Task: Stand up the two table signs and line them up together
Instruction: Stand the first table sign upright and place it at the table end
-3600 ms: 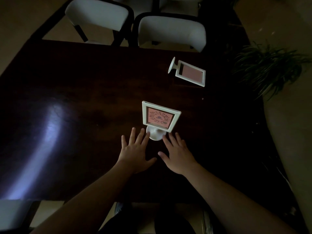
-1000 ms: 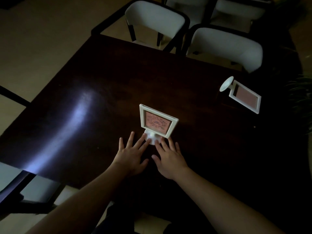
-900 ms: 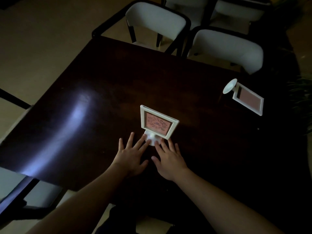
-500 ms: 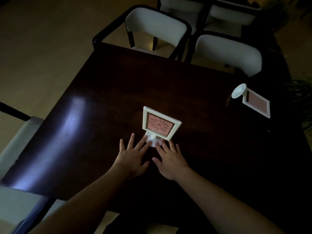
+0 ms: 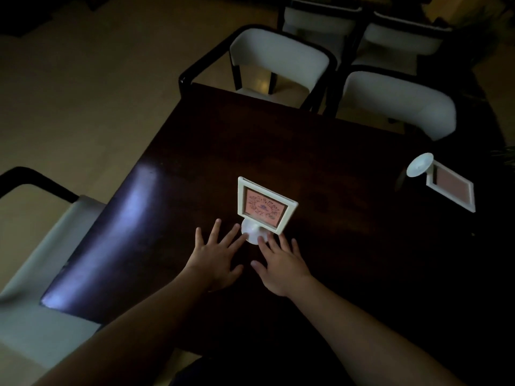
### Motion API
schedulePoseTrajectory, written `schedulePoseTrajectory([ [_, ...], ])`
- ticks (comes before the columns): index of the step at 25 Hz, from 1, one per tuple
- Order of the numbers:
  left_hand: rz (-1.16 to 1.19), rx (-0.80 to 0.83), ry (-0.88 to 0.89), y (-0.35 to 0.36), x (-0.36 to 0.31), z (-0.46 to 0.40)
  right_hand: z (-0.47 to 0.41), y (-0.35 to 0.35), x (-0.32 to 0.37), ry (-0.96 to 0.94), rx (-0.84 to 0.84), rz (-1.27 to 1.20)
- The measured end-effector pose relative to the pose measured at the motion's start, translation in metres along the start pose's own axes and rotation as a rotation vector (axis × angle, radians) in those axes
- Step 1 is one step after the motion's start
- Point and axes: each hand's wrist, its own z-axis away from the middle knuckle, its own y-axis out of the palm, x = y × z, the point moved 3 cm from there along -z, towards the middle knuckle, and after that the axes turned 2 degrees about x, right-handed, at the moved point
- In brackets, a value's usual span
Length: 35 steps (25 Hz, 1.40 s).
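Dim room, dark polished wooden table [image 5: 320, 162] with a pale streak of reflected light on its left part.

Nearest: both bare forearms reach in from the lower edge. Left hand [image 5: 216, 260] lies flat on the table, fingers spread wide, holding nothing; its index fingertip touches the left edge of the round base. Right hand [image 5: 280, 263] is likewise flat and spread, empty, fingertips at the right edge of the same base.

Just beyond the fingertips: white-framed table sign with a pink printed insert [image 5: 263, 208], upright on its round white foot, face toward the camera and turned slightly.

Farther, well apart to the right near the table's edge: second white-framed sign with a plain pink panel [image 5: 451, 190], lying on its side, round foot pointing left and off the surface. Not yet stood up.

Beyond the table: white-cushioned chairs with dark frames [image 5: 278, 59].

Handling judgement: signs look like light, rigid plastic; top-heavy on a small foot, so likely to tip if nudged at the frame. Smooth table suggests the foot slides easily. Best hold for the fallen one: pinch the frame's side edges or the stem just above the foot, set it down foot first.
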Motion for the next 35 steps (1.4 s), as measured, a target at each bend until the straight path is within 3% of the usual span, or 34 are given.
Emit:
schedulePoseTrajectory([
  [10, -0.013, -0.009, -0.007, -0.01, 0.021, 0.001, -0.023, -0.011, 0.023, -0.014, 0.029, 0.046],
  [19, -0.031, -0.021, 0.063, -0.021, 0.092, -0.015, -0.066, -0.036, 0.071, 0.029, 0.036, 0.012],
  [35, -0.019, -0.075, -0.012, -0.036, 0.211, -0.034, -0.16, -0.072, 0.149, -0.039, 0.029, 0.047],
])
